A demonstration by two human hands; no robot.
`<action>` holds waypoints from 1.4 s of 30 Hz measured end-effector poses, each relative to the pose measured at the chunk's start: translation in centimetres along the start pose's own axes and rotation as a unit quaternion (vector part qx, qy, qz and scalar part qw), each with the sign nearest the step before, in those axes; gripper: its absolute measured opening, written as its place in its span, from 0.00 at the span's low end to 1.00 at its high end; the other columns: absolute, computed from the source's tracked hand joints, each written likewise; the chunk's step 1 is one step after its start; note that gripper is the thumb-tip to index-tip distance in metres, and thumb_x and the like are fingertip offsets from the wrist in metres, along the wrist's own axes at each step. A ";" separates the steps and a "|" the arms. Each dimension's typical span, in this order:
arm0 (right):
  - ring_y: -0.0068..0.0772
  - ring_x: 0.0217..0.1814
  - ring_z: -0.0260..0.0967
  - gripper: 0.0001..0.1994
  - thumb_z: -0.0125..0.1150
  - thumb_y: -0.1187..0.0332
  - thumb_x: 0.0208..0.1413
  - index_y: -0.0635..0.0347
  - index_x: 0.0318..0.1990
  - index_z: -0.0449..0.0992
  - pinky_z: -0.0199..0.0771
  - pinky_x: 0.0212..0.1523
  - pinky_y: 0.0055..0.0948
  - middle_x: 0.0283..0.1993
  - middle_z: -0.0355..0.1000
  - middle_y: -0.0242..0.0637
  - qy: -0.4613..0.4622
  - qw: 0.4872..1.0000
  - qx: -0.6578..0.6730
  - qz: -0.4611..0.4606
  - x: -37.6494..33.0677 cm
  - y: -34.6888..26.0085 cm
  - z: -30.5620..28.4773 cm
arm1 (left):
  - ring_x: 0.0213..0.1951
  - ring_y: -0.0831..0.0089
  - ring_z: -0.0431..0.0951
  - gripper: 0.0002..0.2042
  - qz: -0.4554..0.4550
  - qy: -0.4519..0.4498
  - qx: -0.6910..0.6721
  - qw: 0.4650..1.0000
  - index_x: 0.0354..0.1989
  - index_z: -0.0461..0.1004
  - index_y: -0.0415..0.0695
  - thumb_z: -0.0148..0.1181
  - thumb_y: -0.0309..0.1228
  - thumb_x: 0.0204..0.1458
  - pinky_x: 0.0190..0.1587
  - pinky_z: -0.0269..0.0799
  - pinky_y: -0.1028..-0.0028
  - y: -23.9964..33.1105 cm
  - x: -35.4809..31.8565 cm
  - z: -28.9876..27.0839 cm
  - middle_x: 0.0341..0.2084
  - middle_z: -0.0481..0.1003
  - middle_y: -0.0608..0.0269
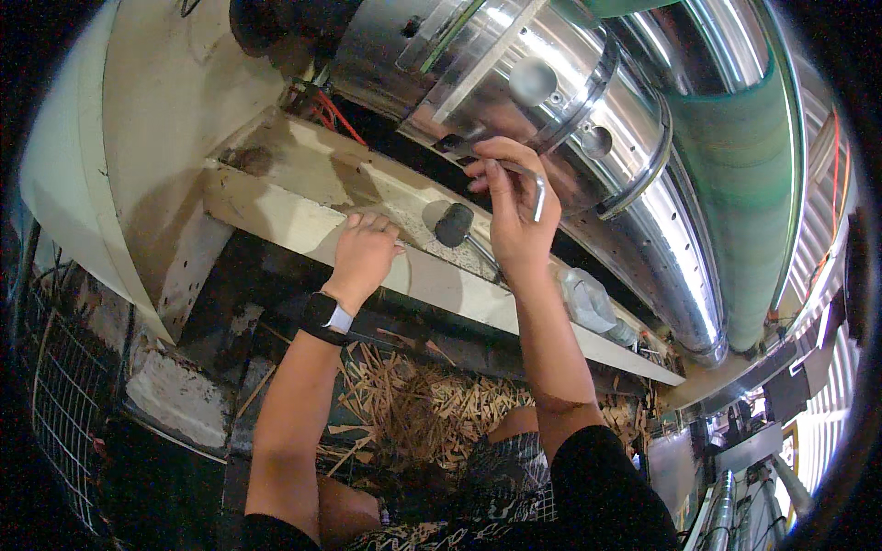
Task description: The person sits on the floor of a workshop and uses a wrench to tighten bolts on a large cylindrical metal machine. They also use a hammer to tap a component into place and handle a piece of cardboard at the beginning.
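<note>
An L-shaped hex key (538, 195) is pinched in my right hand (520, 216), its bent end hanging near the wrist side. Its long arm points left, toward a dark opening low on the shiny metal roller (588, 119); whether the tip sits inside cannot be made out. My left hand (365, 253) lies on the cream metal beam (441, 280), holding nothing, fingers resting over its top. Between my hands, a mallet with a black head (453, 225) lies on the beam, its handle running partly behind my right forearm.
A clear plastic bottle (590, 301) lies on the beam, right of my right forearm. Beyond the roller runs a wide green belt (749, 184). Red wires (338, 118) hang at the back left. Wood slivers (413, 395) cover the floor below, and wire mesh (69, 404) stands far left.
</note>
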State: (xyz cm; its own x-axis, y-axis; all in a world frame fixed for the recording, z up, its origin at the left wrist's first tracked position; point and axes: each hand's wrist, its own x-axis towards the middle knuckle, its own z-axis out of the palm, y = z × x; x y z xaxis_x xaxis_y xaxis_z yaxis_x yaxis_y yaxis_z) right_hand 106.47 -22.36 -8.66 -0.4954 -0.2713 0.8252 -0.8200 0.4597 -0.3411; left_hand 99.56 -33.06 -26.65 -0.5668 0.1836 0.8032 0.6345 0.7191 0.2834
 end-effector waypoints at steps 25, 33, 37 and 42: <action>0.31 0.31 0.76 0.07 0.49 0.83 0.54 0.64 0.38 0.69 0.72 0.30 0.25 0.38 0.71 0.39 0.030 0.995 -0.071 -0.058 1.6 2.3 3.2 | 0.47 0.62 0.69 0.13 -0.008 -0.048 -0.017 0.999 0.32 0.75 0.40 0.60 0.36 0.43 0.51 0.58 0.65 -0.5 0.0 -0.3 0.37 0.75 0.57; 0.27 0.37 0.66 0.05 0.44 0.79 0.58 0.67 0.40 0.66 0.67 0.44 0.26 0.40 0.69 0.42 0.007 0.959 -0.168 -0.227 0.9 -0.4 2.0 | 0.43 0.67 0.71 0.10 0.000 0.000 -0.015 1.000 0.29 0.75 0.42 0.61 0.34 0.41 0.49 0.59 0.68 -0.7 -0.4 -0.2 0.32 0.75 0.60; 0.18 0.25 0.59 0.08 0.42 0.68 0.63 0.63 0.39 0.65 0.61 0.27 0.18 0.25 0.63 0.30 -0.122 0.973 0.064 0.187 -3.2 1.0 1.5 | 0.48 0.60 0.70 0.14 -0.015 -0.063 -0.026 0.998 0.35 0.74 0.40 0.60 0.37 0.44 0.53 0.59 0.62 -0.4 0.0 -0.7 0.38 0.74 0.56; 0.12 0.19 0.49 0.10 0.45 0.66 0.63 0.63 0.37 0.68 0.48 0.18 0.16 0.21 0.57 0.23 -0.059 0.982 -0.052 0.170 -3.2 5.2 0.4 | 0.48 0.60 0.69 0.15 -0.007 -0.044 -0.037 0.998 0.37 0.73 0.39 0.60 0.36 0.44 0.53 0.60 0.62 -0.4 -0.1 -0.2 0.38 0.74 0.57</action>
State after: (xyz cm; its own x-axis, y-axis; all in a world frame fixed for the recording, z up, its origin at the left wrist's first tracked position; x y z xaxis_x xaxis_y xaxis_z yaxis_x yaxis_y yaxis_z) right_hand 103.73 -19.41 -13.26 -0.7700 -0.1812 0.6118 -0.5714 0.6223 -0.5350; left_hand 99.48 -33.45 -26.74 -0.6174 0.2336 0.7511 0.6617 0.6707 0.3353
